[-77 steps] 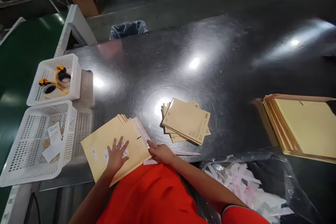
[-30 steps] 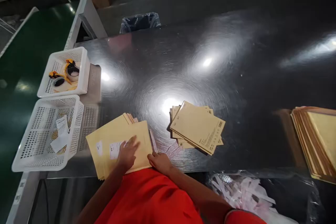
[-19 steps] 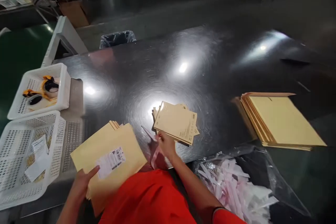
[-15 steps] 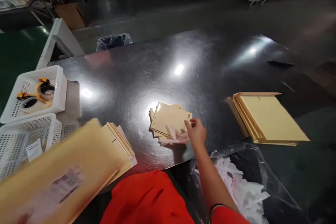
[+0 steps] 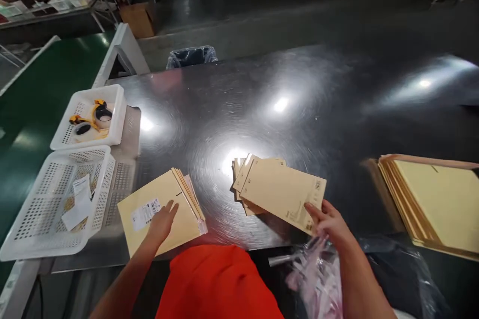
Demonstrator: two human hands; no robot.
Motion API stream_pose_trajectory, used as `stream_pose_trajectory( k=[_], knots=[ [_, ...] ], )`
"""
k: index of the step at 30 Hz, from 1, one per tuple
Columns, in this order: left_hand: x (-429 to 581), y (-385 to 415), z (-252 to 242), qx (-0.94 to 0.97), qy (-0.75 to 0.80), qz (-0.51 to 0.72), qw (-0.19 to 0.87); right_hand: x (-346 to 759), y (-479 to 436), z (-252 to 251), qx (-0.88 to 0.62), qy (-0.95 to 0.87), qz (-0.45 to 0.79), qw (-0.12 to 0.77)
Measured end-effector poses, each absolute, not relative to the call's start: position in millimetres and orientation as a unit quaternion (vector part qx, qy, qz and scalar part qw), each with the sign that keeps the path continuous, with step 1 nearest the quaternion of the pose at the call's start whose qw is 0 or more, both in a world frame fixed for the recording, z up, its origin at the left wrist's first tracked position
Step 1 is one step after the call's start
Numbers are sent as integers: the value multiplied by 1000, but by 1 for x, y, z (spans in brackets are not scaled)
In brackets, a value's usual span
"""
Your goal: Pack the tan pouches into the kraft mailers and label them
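My left hand (image 5: 162, 222) rests with fingers stretched out on a stack of yellow-tan mailer envelopes (image 5: 157, 190), the top one carrying a white shipping label (image 5: 145, 214). My right hand (image 5: 333, 227) pinches the right end of a flat kraft-brown packet (image 5: 280, 192) with small print and a barcode. That packet overlaps a small fanned pile of similar packets (image 5: 239, 179) at the table's middle. Under the right hand hangs pinkish, crinkled clear plastic (image 5: 318, 264); whether the fingers also hold some of it, I cannot tell.
On the left, one white basket (image 5: 119, 114) holds tape dispensers (image 5: 84, 127) and another basket (image 5: 41, 209) holds paper slips. A second mailer stack (image 5: 441, 204) lies at the right. Beyond are a lined bin (image 5: 192, 57) and a green conveyor (image 5: 71, 67). The metal table's (image 5: 224, 104) front edge is near my body.
The labelled mailer, earlier raised in the left foreground, now lies on the left stack under my left hand. My right hand has drawn a packet rightward from the pile. The view has shifted left.
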State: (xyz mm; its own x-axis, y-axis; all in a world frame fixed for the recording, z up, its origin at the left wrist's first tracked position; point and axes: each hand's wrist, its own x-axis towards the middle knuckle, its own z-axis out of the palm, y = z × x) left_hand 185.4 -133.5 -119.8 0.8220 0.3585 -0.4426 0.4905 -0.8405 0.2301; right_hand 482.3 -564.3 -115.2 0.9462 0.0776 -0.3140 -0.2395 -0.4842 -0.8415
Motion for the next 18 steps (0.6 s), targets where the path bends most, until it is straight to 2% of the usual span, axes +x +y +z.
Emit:
stream_pose_trajectory(
  k=[2,3,7,12,18],
  knots=[
    [215,-128,-127,943,198,-224,148,467,-549,-111,-732,54,223,642],
    [227,-124,-128,944,181,-238,140,456,-532,-112,-687,59,248,680],
    [245,-115,-122,945,117,-281,122,410,-434,-130,-594,13,251,764],
    [233,-128,-108,950,90,-269,130,393,-363,-152,-606,-98,296,732],
    [219,-159,-106,947,62,-256,186,428,-396,-148,-614,-154,408,657]
  ],
)
